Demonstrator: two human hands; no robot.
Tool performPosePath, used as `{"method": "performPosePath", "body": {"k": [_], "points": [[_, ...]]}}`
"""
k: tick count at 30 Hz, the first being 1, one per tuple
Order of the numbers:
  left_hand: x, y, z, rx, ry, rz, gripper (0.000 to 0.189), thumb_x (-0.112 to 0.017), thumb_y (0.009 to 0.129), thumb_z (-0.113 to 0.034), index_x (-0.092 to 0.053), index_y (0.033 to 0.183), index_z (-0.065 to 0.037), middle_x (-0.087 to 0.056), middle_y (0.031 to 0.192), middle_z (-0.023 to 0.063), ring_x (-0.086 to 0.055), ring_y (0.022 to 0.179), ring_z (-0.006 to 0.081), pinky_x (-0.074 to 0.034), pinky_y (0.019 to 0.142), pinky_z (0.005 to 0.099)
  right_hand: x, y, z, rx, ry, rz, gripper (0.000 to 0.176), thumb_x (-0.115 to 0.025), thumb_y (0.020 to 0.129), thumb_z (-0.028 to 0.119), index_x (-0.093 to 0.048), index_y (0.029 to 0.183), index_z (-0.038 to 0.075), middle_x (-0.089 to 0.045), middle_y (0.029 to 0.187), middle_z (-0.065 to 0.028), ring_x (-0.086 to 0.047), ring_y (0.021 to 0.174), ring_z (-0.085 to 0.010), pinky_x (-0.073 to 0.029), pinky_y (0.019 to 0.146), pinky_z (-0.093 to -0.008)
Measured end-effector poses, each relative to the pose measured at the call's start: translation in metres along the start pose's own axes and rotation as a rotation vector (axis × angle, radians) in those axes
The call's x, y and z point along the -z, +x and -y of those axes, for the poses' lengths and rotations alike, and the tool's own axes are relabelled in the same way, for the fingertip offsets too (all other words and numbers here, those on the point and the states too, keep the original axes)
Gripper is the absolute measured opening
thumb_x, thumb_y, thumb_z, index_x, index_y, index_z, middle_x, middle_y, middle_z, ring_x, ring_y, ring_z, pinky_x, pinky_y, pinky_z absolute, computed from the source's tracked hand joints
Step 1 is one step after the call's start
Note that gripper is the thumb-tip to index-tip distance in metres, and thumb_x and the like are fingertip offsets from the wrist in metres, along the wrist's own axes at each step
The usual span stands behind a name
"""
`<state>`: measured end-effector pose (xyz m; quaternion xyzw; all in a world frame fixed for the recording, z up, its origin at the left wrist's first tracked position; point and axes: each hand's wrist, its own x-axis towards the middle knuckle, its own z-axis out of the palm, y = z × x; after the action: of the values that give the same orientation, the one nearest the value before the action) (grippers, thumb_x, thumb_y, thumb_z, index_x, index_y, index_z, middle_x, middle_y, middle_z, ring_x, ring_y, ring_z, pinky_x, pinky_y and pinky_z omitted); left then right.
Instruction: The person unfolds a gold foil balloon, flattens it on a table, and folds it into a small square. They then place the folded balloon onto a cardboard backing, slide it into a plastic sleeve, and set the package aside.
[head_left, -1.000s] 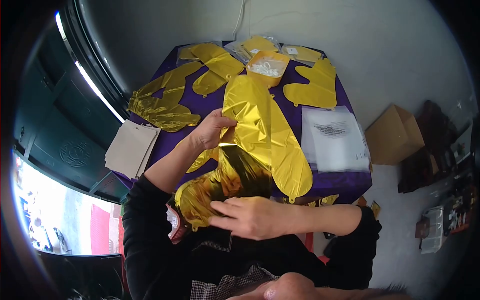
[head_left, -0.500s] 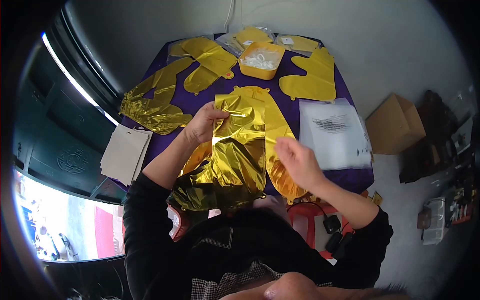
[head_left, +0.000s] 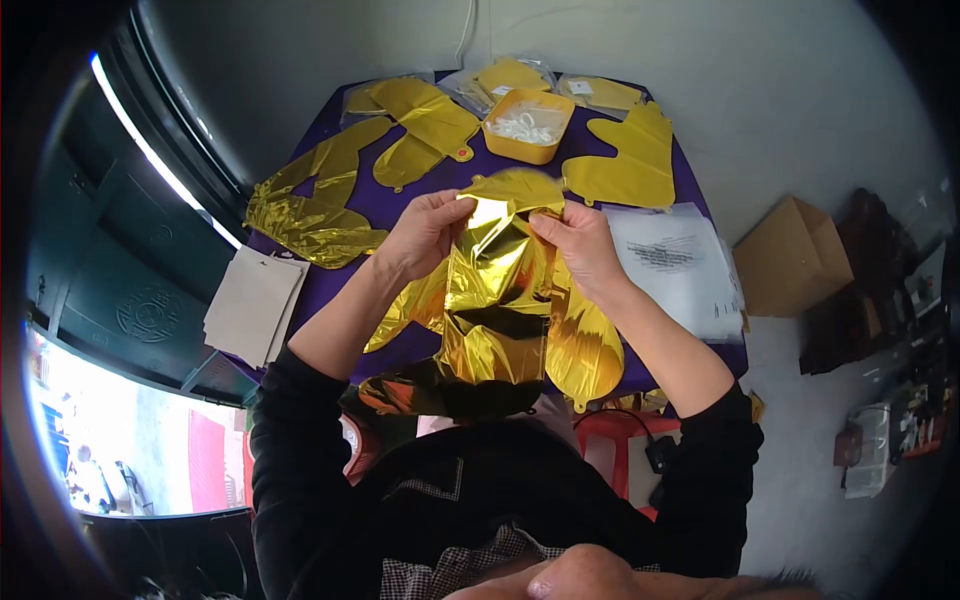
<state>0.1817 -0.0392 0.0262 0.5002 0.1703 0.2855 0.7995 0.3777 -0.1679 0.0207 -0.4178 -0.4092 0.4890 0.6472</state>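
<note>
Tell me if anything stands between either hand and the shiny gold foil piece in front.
Nothing visible does: the left hand and right hand both grip the gold foil piece directly, near its upper end.

The gold sheet (head_left: 480, 280) is seen as glossy, creased metallic foil, the surface (head_left: 380, 207) as matt and cloth-like, the tub (head_left: 520, 150) as smooth plastic, and the box (head_left: 782, 260) as matt cardboard.

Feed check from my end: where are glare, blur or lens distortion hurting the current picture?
Head view: bright glare on the gold foil between left hand and right hand, smeared just beyond them; head view: the opening at lower left is blown out; head view: wide-angle bending, black corners; head view: print on the clear bags is unreadable.
</note>
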Motion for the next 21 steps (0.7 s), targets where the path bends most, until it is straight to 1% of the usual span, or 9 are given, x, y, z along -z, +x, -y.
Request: {"method": "performPosePath", "body": {"k": [1, 4, 5, 10, 12, 14, 18, 20, 21], "points": [[0.002, -0.002, -0.001, 0.030, -0.067, 0.018, 0.013, -0.060, 0.095, -0.006, -0.065, 0.105, 0.002, -0.071, 0.104, 0.0104, -0.068, 0.090, 0.0148, -0.055, 0.084, 0.0282, -0.001, 0.000, 0.000, 0.012, -0.046, 0.008, 0.020, -0.066, 0.093, 0.009, -0.068, 0.110, -0.002, -0.070, 0.102, -0.0051, -0.064, 0.088, -0.0092, -0.051, 0.082, -0.0242], [-0.001, -0.003, -0.003, -0.023, 0.042, -0.056, 0.011, -0.062, 0.094, -0.005, -0.066, 0.100, 0.003, -0.072, 0.098, 0.0107, -0.069, 0.085, 0.0150, -0.056, 0.082, 0.0286, -0.002, 0.002, 0.003, 0.018, -0.130, 0.030, 0.023, -0.069, 0.091, 0.008, -0.068, 0.111, -0.002, -0.071, 0.103, -0.0050, -0.064, 0.089, -0.0090, -0.051, 0.081, -0.0234], [-0.005, -0.004, -0.003, -0.016, 0.012, -0.111, 0.004, -0.065, 0.092, -0.003, -0.066, 0.093, 0.001, -0.071, 0.090, 0.0086, -0.068, 0.078, 0.0135, -0.057, 0.075, 0.0268, -0.004, 0.003, 0.002, 0.035, -0.113, 0.031, 0.023, -0.068, 0.092, 0.009, -0.068, 0.111, -0.002, -0.071, 0.101, -0.0044, -0.063, 0.087, -0.0088, -0.051, 0.080, -0.0233], [-0.001, -0.002, -0.004, -0.061, 0.029, -0.117, 0.006, -0.064, 0.092, -0.004, -0.066, 0.094, 0.002, -0.071, 0.088, 0.0083, -0.067, 0.074, 0.0130, -0.057, 0.070, 0.0257, 0.000, 0.007, -0.003, 0.017, -0.090, 0.009, 0.020, -0.065, 0.094, 0.012, -0.068, 0.109, -0.002, -0.070, 0.097, -0.0028, -0.062, 0.082, -0.0080, -0.050, 0.076, -0.0232], [0.006, -0.001, -0.003, -0.047, 0.046, -0.101, 0.007, -0.063, 0.093, -0.004, -0.066, 0.094, 0.002, -0.071, 0.088, 0.0080, -0.067, 0.072, 0.0127, -0.056, 0.068, 0.0253, 0.009, 0.012, -0.011, -0.059, -0.234, 0.038, 0.016, -0.062, 0.096, 0.012, -0.067, 0.104, -0.001, -0.068, 0.093, -0.0016, -0.059, 0.077, -0.0071, -0.048, 0.072, -0.0232], [0.013, 0.002, 0.002, -0.043, 0.095, -0.154, 0.008, -0.061, 0.094, -0.004, -0.066, 0.094, 0.002, -0.071, 0.086, 0.0078, -0.067, 0.069, 0.0123, -0.056, 0.066, 0.0245, 0.009, 0.009, -0.012, -0.056, -0.235, 0.043, 0.014, -0.059, 0.097, 0.012, -0.066, 0.100, 0.001, -0.066, 0.088, 0.0006, -0.056, 0.075, -0.0064, -0.046, 0.070, -0.0219], [0.017, 0.007, 0.002, 0.015, 0.141, -0.229, 0.011, -0.057, 0.093, -0.002, -0.066, 0.095, 0.003, -0.071, 0.086, 0.0096, -0.068, 0.071, 0.0144, -0.057, 0.065, 0.0268, 0.009, 0.003, -0.014, -0.046, -0.357, -0.003, 0.023, -0.060, 0.097, 0.021, -0.066, 0.109, 0.002, -0.063, 0.090, 0.0027, -0.054, 0.080, -0.0055, -0.044, 0.072, -0.0227], [0.021, 0.017, 0.004, 0.045, 0.094, -0.260, 0.012, -0.055, 0.092, 0.000, -0.065, 0.097, 0.004, -0.071, 0.088, 0.0118, -0.069, 0.072, 0.0172, -0.057, 0.065, 0.0289, 0.013, -0.002, -0.016, -0.004, -0.418, -0.180, 0.029, -0.060, 0.097, 0.022, -0.064, 0.116, 0.001, -0.063, 0.095, 0.0012, -0.054, 0.082, -0.0052, -0.044, 0.072, -0.0236], [0.023, 0.021, 0.004, 0.057, 0.105, -0.298, 0.012, -0.054, 0.092, 0.001, -0.064, 0.097, 0.005, -0.071, 0.089, 0.0126, -0.069, 0.072, 0.0183, -0.057, 0.065, 0.0298, 0.018, -0.006, -0.015, -0.016, -0.406, -0.172, 0.033, -0.060, 0.098, 0.024, -0.062, 0.119, 0.000, -0.063, 0.099, 0.0000, -0.054, 0.085, -0.0055, -0.045, 0.074, -0.0236]]}}
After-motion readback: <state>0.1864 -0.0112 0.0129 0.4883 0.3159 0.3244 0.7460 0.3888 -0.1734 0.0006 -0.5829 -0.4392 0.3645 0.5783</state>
